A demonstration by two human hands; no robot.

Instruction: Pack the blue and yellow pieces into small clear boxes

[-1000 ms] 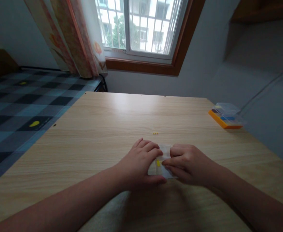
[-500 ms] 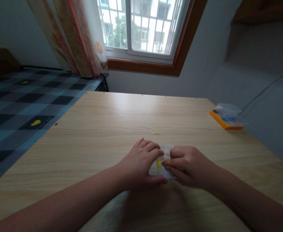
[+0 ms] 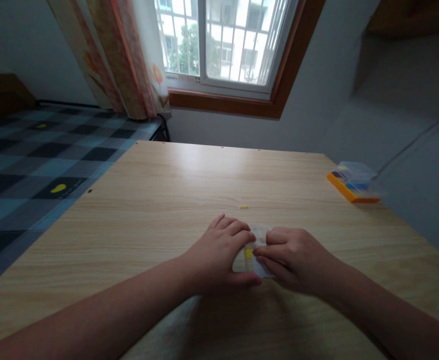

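A small clear plastic box [image 3: 263, 270] lies on the table with its clear lid [image 3: 257, 231] raised on the far side. Something yellow [image 3: 249, 253] shows at the box's left part. My left hand [image 3: 219, 252] grips the box from the left, fingers at the far side and thumb along the near edge. From the right, my right hand [image 3: 298, 257] reaches over the box with its fingertips pressed together beside the yellow; whatever they hold is too small or hidden. Three tiny yellow pieces [image 3: 244, 207] sit in a row beyond the box.
The wooden table [image 3: 148, 210] stretches toward the window [image 3: 234, 45]. An orange-based case [image 3: 354, 187] with a raised clear lid stands at the table's right edge. A checked bed [image 3: 65, 155] is on the left, below a curtain [image 3: 129, 65].
The view has shifted slightly, moving the scene a little to the right. Both hands keep nearly the same pose at the box.
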